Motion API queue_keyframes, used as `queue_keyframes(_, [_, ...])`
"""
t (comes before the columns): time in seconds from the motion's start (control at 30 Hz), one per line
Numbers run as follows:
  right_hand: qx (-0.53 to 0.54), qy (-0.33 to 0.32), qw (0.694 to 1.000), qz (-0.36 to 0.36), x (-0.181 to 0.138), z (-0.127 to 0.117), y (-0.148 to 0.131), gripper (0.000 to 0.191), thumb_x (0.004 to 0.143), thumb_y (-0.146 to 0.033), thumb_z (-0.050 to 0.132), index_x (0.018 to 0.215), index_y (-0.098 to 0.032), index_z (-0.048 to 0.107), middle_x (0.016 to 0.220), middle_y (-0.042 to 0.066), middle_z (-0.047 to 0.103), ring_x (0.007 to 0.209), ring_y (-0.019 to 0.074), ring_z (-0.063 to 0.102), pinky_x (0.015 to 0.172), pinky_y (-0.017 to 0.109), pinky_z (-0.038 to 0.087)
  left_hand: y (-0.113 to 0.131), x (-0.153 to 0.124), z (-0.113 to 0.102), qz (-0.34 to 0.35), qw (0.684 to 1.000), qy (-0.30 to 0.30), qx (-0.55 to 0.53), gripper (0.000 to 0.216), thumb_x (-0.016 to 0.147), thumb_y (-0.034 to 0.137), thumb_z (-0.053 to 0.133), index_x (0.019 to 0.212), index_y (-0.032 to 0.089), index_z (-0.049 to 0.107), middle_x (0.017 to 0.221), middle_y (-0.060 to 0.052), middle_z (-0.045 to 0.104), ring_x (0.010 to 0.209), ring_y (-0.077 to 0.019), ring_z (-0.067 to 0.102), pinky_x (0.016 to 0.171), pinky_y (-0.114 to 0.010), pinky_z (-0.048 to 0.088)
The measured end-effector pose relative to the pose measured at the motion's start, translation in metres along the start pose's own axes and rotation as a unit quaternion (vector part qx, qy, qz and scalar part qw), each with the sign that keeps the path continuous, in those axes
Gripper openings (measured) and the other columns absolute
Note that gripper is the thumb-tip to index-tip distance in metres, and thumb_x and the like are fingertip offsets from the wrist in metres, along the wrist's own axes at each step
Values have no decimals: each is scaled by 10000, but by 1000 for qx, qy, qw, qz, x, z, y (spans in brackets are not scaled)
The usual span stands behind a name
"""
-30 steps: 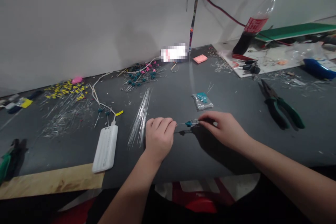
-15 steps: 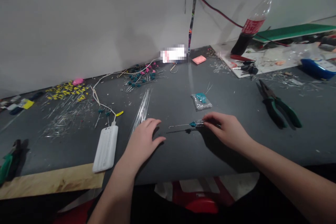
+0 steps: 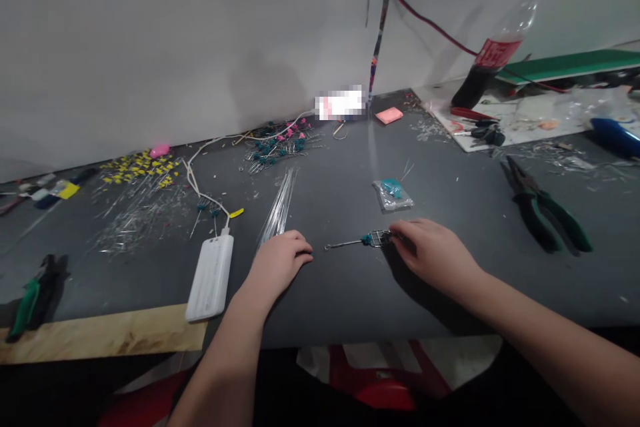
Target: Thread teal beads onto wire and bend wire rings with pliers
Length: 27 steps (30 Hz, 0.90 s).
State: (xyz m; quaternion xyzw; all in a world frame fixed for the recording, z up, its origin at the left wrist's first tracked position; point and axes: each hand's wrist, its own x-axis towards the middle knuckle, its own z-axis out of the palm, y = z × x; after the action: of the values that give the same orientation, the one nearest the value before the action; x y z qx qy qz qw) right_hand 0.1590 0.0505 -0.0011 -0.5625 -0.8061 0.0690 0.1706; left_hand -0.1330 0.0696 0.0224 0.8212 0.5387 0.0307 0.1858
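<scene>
Pinching the looped-cage end of a teal-studded wire piece in the right hand, between thumb and fingers. And now no longer steadying the far end with the left hand: leaving the tip free, supporting everything with the right hand alone. Curling that left hand loosely at the near end of a bundle of straight wires; impossible to tell whether fully closing or holding something tiny. Pointing the twisted shaft leftward, towards the left hand, finishing in a small loop; running the long axis crosswise, slightly nearer the body at the tip. Staying at or just above the grey tabletop. Looking farther out: finding a clear packet just beyond, long-nose pliers well off right, a white power bank to the left.
</scene>
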Motion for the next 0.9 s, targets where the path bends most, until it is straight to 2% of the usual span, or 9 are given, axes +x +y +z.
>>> queue_keyframes(0.2, [63, 52, 993, -86, -11, -14, -7, 200, 900, -187, 449, 967, -181, 638, 898, 87, 687, 834, 225, 601, 748, 370, 492, 11, -4, -4, 10, 1000, 1, 25, 158, 869, 196, 556, 813, 226, 700, 937, -4, 678, 821, -174, 637, 724, -298, 476])
queue_keyframes(0.27, [111, 37, 988, -102, -16, -15, -15, 205, 905, -182, 444, 987, -184, 632, 914, 87, 681, 832, 211, 596, 742, 356, 497, 23, -8, -4, 29, 999, 13, 5, 149, 883, 194, 539, 830, 223, 675, 945, -2, 666, 830, -167, 630, 730, -292, 479])
queue_keyframes(0.33, [152, 6, 982, -109, -21, -12, -25, 209, 908, -176, 438, 999, -186, 626, 926, 84, 676, 841, 200, 596, 738, 342, 501, 37, -12, 2, 79, 996, 17, -27, 133, 896, 190, 525, 873, 222, 652, 961, -7, 652, 853, -157, 622, 755, -282, 486])
queue_keyframes(0.4, [166, -26, 979, -116, -26, -6, -33, 214, 906, -167, 435, 995, -180, 628, 898, 79, 670, 823, 197, 591, 721, 334, 502, 50, -13, 12, 118, 993, 18, 3, 127, 894, 175, 517, 877, 201, 641, 940, -25, 648, 854, -172, 617, 750, -295, 487])
queue_keyframes(0.5, [136, -48, 980, -138, -30, 5, -41, 236, 897, -153, 432, 1004, -161, 643, 888, 91, 659, 796, 211, 571, 709, 353, 495, 62, -12, 33, 161, 983, 27, 85, 136, 879, 144, 514, 855, 176, 644, 918, -50, 656, 800, -190, 614, 692, -312, 473])
queue_keyframes(0.63, [83, -22, 987, -138, -35, 16, -48, 293, 888, -160, 456, 1121, -131, 631, 1050, 136, 649, 944, 260, 553, 824, 417, 474, 64, -9, 50, 169, 978, 82, 95, 178, 911, 189, 490, 851, 178, 657, 893, -48, 674, 776, -190, 618, 658, -321, 463])
queue_keyframes(0.77, [24, 7, 990, -136, -41, 22, -54, 351, 880, -203, 493, 1202, -133, 614, 1198, 159, 619, 1070, 309, 521, 915, 487, 415, 58, -11, 49, 154, 985, 71, 26, 150, 894, 231, 553, 851, 207, 695, 892, -16, 696, 803, -177, 633, 708, -310, 480])
queue_keyframes(0.9, [-23, -9, 989, -145, -48, 27, -62, 411, 893, -302, 501, 1268, -156, 585, 1363, 178, 522, 1192, 354, 465, 960, 541, 359, 50, -17, 42, 145, 988, 42, -38, 119, 863, 239, 611, 866, 251, 729, 925, 15, 712, 854, -169, 638, 767, -300, 489])
